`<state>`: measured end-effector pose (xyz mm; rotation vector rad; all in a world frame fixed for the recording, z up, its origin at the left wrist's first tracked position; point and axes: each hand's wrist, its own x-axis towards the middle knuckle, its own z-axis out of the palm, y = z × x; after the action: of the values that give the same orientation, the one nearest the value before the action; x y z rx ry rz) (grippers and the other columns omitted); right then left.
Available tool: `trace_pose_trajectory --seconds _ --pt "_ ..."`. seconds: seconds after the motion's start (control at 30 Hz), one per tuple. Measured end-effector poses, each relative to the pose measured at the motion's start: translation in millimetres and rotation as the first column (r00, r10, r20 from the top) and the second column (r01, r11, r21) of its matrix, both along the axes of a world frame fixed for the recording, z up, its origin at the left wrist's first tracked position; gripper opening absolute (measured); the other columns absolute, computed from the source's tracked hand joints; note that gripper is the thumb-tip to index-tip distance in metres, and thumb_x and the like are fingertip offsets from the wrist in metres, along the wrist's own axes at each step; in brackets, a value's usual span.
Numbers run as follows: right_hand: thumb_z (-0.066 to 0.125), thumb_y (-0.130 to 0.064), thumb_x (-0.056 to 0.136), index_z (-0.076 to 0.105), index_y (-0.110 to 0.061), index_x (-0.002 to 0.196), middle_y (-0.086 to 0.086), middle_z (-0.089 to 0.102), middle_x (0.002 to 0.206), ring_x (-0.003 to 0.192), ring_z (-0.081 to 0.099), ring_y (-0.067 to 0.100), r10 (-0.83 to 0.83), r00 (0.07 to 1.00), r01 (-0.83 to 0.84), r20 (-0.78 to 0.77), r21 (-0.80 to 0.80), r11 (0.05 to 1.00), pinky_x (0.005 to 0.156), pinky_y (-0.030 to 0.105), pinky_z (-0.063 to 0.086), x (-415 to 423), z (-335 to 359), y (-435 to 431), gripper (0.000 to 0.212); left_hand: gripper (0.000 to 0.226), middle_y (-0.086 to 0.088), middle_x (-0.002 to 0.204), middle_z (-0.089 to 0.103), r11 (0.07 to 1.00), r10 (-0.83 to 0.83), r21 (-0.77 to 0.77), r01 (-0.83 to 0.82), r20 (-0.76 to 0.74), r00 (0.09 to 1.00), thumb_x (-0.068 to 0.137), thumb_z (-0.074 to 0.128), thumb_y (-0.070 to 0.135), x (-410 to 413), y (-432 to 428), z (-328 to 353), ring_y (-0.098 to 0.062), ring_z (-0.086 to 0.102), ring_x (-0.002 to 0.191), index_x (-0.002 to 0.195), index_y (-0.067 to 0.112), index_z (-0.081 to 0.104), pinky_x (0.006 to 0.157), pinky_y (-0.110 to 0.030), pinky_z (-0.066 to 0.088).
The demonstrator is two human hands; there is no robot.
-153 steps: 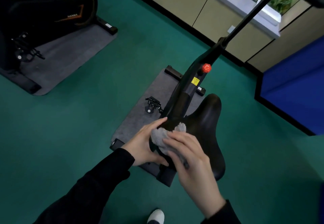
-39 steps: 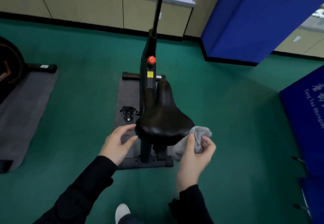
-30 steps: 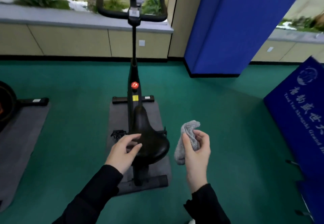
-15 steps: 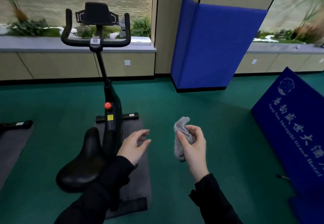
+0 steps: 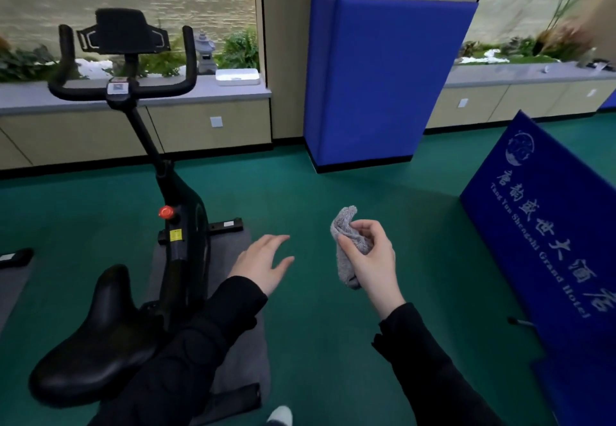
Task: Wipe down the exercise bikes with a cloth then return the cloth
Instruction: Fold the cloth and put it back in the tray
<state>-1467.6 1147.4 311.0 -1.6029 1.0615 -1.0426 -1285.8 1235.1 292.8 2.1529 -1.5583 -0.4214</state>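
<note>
A black exercise bike [image 5: 180,225] stands on a grey mat [image 5: 233,259] at my left, its saddle [image 5: 96,345] near my left elbow and its handlebars [image 5: 123,88] up by the window ledge. My right hand [image 5: 373,259] holds a bunched grey cloth [image 5: 346,242] in the air over the green floor, right of the bike. My left hand [image 5: 263,262] hovers free with relaxed, spread fingers, touching nothing, between the bike frame and the cloth.
A blue padded pillar [image 5: 383,78] stands ahead. A blue signboard with white lettering [image 5: 546,235] leans at the right. A white tray [image 5: 237,76] sits on the grey ledge over beige cabinets. Another bike's foot [image 5: 15,257] shows at far left.
My view has lifted and swung right, so the bike slid to the left. My left hand came off the saddle and hangs free. The cloth stays in my right hand.
</note>
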Motion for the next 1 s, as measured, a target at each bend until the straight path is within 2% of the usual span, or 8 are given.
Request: trace_pose_trajectory --seconds 0.27,0.4,0.5,0.57,0.67,0.73,0.83,1.0 --pt "0.073 -0.023 0.08 0.056 -0.031 0.093 -0.007 0.063 0.104 0.098 0.06 0.005 0.025 0.988 -0.033 -0.151 -0.055 0.998 0.082 0.016 0.046 37.7 -10.5 -87.3 0.023 0.049 0.004 0.142 0.04 1.0 0.01 0.017 -0.011 0.05 0.999 0.096 0.043 0.041 34.0 -91.3 -21.1 -0.015 0.039 0.129 0.14 0.022 0.037 0.103 -0.033 0.032" --pt "0.073 -0.022 0.08 0.056 -0.028 0.095 -0.005 0.062 0.105 0.099 0.06 0.006 0.057 0.981 -0.072 -0.183 -0.076 0.995 0.08 0.009 0.043 86.3 -0.1 -148.2 0.023 0.046 0.003 0.14 0.042 0.997 0.078 -0.003 -0.078 -0.051 0.996 0.096 0.043 0.04 72.0 -148.0 -25.6 -0.016 0.04 0.128 0.138 0.021 0.041 0.105 -0.034 0.033" --pt "0.074 -0.025 0.08 0.057 -0.029 0.099 -0.006 0.061 0.106 0.099 0.058 0.003 0.104 0.974 -0.125 -0.201 -0.096 0.987 0.08 0.008 0.043 126.4 11.0 -184.8 0.025 0.042 -0.001 0.138 0.047 0.99 0.116 -0.046 -0.13 -0.227 0.967 0.097 0.043 0.036 95.8 -189.7 -17.1 -0.016 0.044 0.125 0.134 0.017 0.047 0.099 -0.02 0.03" --pt "0.074 -0.026 0.079 0.058 -0.029 0.1 -0.009 0.06 0.106 0.099 0.056 -0.002 0.12 0.971 -0.147 -0.204 -0.123 0.981 0.08 0.005 0.041 148.2 16.1 -204.5 0.027 0.037 -0.004 0.132 0.053 0.981 0.15 -0.047 -0.191 -0.447 0.882 0.098 0.043 0.033 107.0 -215.7 -7.1 -0.016 0.051 0.116 0.128 0.015 0.053 0.088 -0.014 0.031" --pt "0.076 -0.026 0.078 0.059 -0.027 0.102 -0.011 0.058 0.104 0.096 0.053 -0.007 0.128 0.968 -0.165 -0.217 -0.164 0.972 0.078 0.002 0.039 172.7 18.8 -231.9 0.03 0.033 -0.007 0.109 0.066 0.963 0.128 -0.011 -0.27 -0.861 0.491 0.099 0.039 0.034 116.9 -249.1 12.1 -0.016 0.061 0.089 0.111 0.013 0.061 0.075 -0.026 0.043" --pt "0.078 -0.025 0.077 0.059 -0.026 0.102 -0.01 0.057 0.104 0.096 0.052 -0.009 0.15 0.962 -0.191 -0.228 -0.17 0.967 0.077 0.001 0.038 185.8 17.3 -249.8 0.032 0.033 -0.006 0.094 0.066 0.958 0.106 0.012 -0.287 -0.943 0.314 0.098 0.039 0.033 126.1 -269.0 23.3 -0.018 0.062 0.079 0.101 0.011 0.064 0.071 -0.028 0.047" --pt "0.077 -0.022 0.077 0.058 -0.026 0.105 -0.007 0.057 0.106 0.096 0.053 -0.009 0.2 0.949 -0.242 -0.245 -0.157 0.957 0.078 0.0 0.037 203.0 11.0 -279.4 0.034 0.028 -0.004 0.087 0.065 0.964 0.085 0.02 -0.266 -0.968 0.235 0.096 0.046 0.03 139.1 -299.0 30.8 -0.016 0.061 0.073 0.097 0.01 0.065 0.068 -0.027 0.049" --pt "0.078 -0.018 0.074 0.057 -0.022 0.113 -0.007 0.053 0.112 0.102 0.052 -0.004 0.316 0.914 -0.356 -0.257 -0.13 0.925 0.085 0.005 0.04 226.9 3.6 -339.9 0.045 0.02 -0.014 0.093 0.065 0.931 0.117 0.028 -0.364 -0.967 0.225 0.093 0.054 0.012 155.9 -362.9 27.7 -0.021 0.062 0.079 0.105 -0.001 0.061 0.068 -0.029 0.052"
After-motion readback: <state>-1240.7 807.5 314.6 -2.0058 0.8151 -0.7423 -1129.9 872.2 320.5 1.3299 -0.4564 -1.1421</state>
